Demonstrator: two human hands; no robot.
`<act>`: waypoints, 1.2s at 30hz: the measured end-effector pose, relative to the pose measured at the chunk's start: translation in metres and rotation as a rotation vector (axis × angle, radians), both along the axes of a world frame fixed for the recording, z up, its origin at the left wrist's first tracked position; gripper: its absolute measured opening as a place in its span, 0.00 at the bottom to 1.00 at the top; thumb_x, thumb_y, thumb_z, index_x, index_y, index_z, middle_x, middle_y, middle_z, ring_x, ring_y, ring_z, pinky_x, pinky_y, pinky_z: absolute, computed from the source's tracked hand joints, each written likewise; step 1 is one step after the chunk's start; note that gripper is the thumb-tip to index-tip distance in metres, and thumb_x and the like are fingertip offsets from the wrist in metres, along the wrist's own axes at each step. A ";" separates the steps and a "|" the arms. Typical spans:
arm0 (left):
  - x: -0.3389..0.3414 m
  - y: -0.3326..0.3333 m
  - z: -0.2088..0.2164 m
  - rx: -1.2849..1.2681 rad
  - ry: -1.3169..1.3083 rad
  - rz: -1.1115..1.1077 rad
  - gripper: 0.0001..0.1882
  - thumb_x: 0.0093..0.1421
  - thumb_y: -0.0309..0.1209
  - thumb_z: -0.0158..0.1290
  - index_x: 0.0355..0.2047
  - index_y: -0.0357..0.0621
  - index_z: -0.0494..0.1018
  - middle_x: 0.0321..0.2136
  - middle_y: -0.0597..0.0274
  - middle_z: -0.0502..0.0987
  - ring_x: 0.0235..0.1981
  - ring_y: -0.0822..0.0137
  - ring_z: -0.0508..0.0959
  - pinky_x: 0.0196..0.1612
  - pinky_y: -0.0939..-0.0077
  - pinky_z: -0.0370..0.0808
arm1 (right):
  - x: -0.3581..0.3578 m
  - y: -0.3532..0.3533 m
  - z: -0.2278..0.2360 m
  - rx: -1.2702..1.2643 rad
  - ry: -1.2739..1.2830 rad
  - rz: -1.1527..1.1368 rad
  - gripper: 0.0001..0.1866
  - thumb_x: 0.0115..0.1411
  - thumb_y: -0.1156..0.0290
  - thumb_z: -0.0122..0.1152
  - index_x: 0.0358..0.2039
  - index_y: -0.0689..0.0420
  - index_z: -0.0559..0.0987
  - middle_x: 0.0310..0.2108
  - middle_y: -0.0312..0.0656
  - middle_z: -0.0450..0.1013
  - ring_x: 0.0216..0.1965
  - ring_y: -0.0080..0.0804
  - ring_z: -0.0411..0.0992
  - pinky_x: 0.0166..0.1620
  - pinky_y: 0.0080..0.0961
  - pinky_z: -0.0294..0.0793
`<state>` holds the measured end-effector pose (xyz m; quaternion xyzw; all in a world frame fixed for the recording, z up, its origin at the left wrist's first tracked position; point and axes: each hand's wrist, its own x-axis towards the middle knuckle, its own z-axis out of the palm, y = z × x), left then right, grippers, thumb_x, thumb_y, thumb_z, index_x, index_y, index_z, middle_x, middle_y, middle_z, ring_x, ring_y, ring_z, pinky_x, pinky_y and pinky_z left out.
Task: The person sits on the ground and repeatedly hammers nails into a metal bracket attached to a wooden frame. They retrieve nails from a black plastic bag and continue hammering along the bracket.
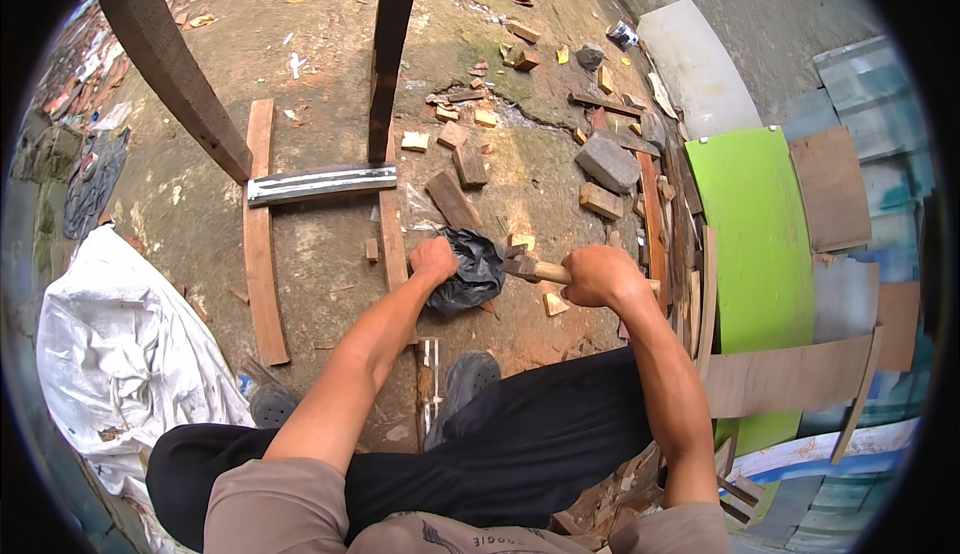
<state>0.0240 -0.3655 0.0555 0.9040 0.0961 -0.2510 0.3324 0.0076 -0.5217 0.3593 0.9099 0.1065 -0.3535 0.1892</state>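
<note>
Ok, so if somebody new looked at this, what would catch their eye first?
Probably the bright green panel on the right side of the view, with the crumpled white sheet at the lower left a close second. Near the middle, the hammer in the right hand and the crumpled black plastic bag beside the left hand would also stand out.

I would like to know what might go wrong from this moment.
The hammer with the tan wooden handle, held in the right grip, is near the left grip; a careless swing might strike it. The crumpled black plastic bag lies between them and might catch on the hammer. Scattered brown wooden blocks on the rough brown ground could make a step unsteady.
</note>
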 end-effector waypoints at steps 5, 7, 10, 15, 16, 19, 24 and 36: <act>0.001 0.017 -0.026 -0.212 -0.097 0.172 0.15 0.56 0.34 0.56 0.39 0.37 0.81 0.40 0.43 0.82 0.44 0.44 0.81 0.48 0.56 0.77 | 0.000 0.007 0.001 0.007 0.001 0.023 0.13 0.47 0.67 0.63 0.33 0.59 0.85 0.35 0.53 0.81 0.39 0.50 0.80 0.44 0.42 0.80; -0.002 0.014 -0.022 -0.382 -0.190 0.212 0.15 0.57 0.36 0.57 0.38 0.35 0.80 0.38 0.44 0.83 0.40 0.46 0.82 0.46 0.56 0.77 | -0.004 -0.002 0.000 -0.006 -0.002 0.010 0.13 0.47 0.67 0.63 0.33 0.59 0.85 0.35 0.53 0.81 0.39 0.50 0.80 0.44 0.42 0.80; 0.007 0.045 -0.033 -0.685 -0.323 0.353 0.14 0.60 0.34 0.58 0.38 0.33 0.77 0.33 0.51 0.83 0.35 0.57 0.82 0.39 0.61 0.78 | 0.000 0.014 0.003 0.012 -0.015 0.069 0.13 0.47 0.67 0.63 0.32 0.59 0.85 0.34 0.52 0.81 0.38 0.50 0.81 0.43 0.42 0.80; 0.002 0.052 0.027 -1.367 0.189 0.435 0.10 0.70 0.29 0.51 0.47 0.36 0.73 0.43 0.55 0.80 0.36 0.70 0.80 0.44 0.73 0.84 | -0.004 0.009 -0.001 -0.002 -0.022 0.081 0.12 0.48 0.68 0.61 0.31 0.60 0.85 0.33 0.53 0.81 0.37 0.50 0.81 0.42 0.41 0.81; 0.001 0.055 0.034 -1.421 0.195 0.442 0.11 0.70 0.29 0.51 0.48 0.36 0.72 0.43 0.54 0.80 0.37 0.70 0.80 0.43 0.74 0.84 | -0.004 0.011 -0.001 -0.009 -0.022 0.083 0.12 0.48 0.69 0.61 0.31 0.60 0.85 0.33 0.53 0.81 0.37 0.49 0.81 0.42 0.41 0.81; -0.004 0.058 0.061 -1.564 0.234 0.459 0.13 0.70 0.28 0.51 0.51 0.34 0.71 0.45 0.53 0.79 0.40 0.68 0.82 0.43 0.77 0.84 | -0.002 0.014 -0.004 0.014 -0.013 0.085 0.11 0.48 0.70 0.60 0.31 0.60 0.85 0.33 0.53 0.81 0.37 0.49 0.81 0.42 0.40 0.81; -0.003 0.065 0.080 -1.600 0.213 0.404 0.18 0.67 0.27 0.55 0.55 0.33 0.69 0.45 0.53 0.79 0.43 0.67 0.82 0.45 0.78 0.84 | -0.002 0.029 0.000 0.005 -0.015 0.088 0.12 0.47 0.71 0.60 0.31 0.60 0.85 0.33 0.53 0.81 0.38 0.49 0.81 0.42 0.40 0.80; 0.001 0.079 0.063 -1.368 0.087 0.620 0.19 0.62 0.24 0.59 0.52 0.31 0.72 0.39 0.56 0.81 0.38 0.67 0.82 0.41 0.77 0.84 | -0.006 0.040 0.004 -0.011 0.007 0.131 0.12 0.47 0.69 0.62 0.32 0.58 0.85 0.33 0.51 0.81 0.38 0.49 0.80 0.43 0.41 0.80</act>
